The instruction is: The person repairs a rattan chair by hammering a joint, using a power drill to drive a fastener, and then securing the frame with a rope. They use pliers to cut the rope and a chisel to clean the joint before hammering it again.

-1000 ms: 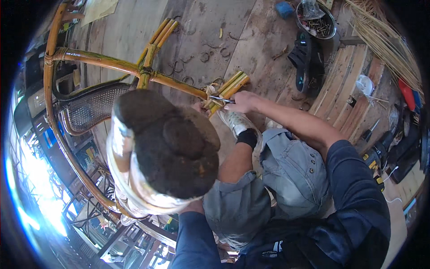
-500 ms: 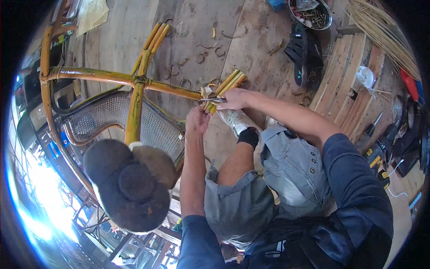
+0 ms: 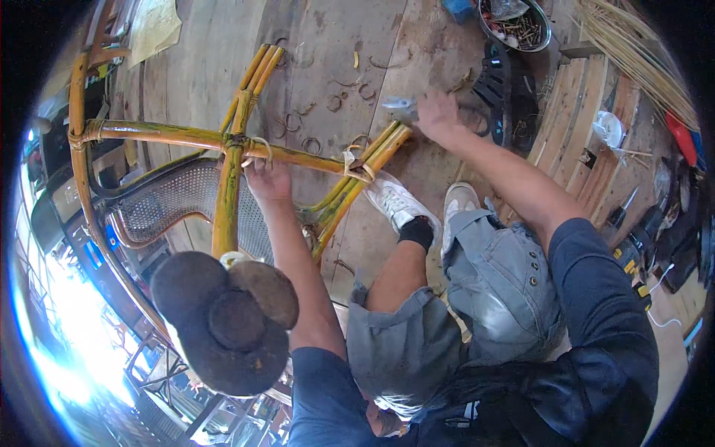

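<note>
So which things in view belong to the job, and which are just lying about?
In the job:
pale strip, in the left hand
metal tool, in the right hand
cane frame

Apparently lying about:
black sandal
metal bowl
wooden slats
yellow scrap

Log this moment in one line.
left hand: at pale curled strip, beside bamboo-like frame | right hand: holding plier-like tool, blurred, above floor

A head-worn fisheye looks down over grey shorts [image 3: 406, 339] onto nearby floorboards [image 3: 216, 52].
</note>
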`<state>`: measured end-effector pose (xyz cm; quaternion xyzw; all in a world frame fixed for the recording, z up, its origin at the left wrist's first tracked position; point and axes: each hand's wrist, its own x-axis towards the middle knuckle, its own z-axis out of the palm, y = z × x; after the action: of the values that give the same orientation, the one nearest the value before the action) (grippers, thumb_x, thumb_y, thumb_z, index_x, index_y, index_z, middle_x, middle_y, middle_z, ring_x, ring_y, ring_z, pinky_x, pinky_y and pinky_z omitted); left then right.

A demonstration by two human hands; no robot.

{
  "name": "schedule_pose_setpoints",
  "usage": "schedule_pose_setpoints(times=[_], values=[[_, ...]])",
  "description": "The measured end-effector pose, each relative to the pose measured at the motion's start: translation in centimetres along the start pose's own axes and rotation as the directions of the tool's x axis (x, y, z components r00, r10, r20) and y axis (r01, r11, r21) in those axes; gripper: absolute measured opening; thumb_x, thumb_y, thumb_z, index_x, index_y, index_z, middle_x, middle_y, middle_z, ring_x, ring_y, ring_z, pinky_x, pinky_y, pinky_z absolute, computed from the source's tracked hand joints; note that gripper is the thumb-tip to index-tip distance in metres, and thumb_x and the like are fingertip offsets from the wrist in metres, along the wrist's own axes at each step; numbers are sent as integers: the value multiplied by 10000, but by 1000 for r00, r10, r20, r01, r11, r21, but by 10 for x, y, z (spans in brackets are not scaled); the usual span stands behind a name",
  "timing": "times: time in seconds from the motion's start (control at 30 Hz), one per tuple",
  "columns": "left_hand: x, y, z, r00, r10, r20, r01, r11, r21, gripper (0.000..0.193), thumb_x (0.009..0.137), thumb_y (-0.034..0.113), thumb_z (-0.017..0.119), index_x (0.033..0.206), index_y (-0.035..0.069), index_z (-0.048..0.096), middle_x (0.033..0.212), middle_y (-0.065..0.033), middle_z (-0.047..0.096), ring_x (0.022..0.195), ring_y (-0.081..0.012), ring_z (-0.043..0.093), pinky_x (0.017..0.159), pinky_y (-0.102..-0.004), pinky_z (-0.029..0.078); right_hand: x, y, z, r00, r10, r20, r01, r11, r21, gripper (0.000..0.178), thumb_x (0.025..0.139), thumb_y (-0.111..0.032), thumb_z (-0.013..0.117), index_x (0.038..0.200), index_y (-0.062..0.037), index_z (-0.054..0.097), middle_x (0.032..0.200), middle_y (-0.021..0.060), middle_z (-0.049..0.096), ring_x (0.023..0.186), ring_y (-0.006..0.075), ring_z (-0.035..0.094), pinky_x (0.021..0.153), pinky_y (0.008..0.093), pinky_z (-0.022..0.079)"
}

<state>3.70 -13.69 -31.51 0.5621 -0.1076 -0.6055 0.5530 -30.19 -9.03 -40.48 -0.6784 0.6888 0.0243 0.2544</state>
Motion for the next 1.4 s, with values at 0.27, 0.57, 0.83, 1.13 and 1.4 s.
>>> schedule_pose_setpoints(times=[0.27,0.57,0.83,1.13,1.4], values=[[-80,-70,0,973,-230,-3,204,857,473,552,899,472,510,1268,64,459,1211,-134,515,1113,-252,507,962,-407,404,21,-126,-10,891,-25,454,-236,827,509,396,836,-321,549,1010,20,647,1068,229,624,1005,360,609,863,454,470],[-95,-88,-18,991,-108,73,-5,526,851,326,889,174,520,1157,-10,535,1056,-81,587,908,-165,552,776,-281,446,32,-121,50,817,-134,561,-336,679,652,217,772,-114,507,784,51,647,681,178,628,516,260,611,423,381,466],[-72,-99,-26,979,-175,102,-35,347,937,377,872,212,564,1189,15,510,1134,-131,590,969,-238,589,803,-330,456,13,-96,37,977,-181,110,124,909,397,180,798,-97,491,803,-38,661,821,191,662,774,325,661,635,416,525],[-95,-94,-18,960,-246,133,-270,-686,675,757,697,263,692,1329,50,335,1159,-204,540,1127,-355,495,968,-511,342,19,-94,55,963,-268,-31,268,939,213,231,825,-174,491,882,-120,708,866,114,685,878,294,658,751,430,516],[-122,-81,-31,945,-241,220,-326,-673,663,505,684,116,597,1166,46,462,1040,-174,579,1020,-349,548,899,-489,382,10,-80,46,892,-296,341,222,945,242,250,844,-179,488,986,-100,677,1034,139,654,950,309,632,790,428,502]])
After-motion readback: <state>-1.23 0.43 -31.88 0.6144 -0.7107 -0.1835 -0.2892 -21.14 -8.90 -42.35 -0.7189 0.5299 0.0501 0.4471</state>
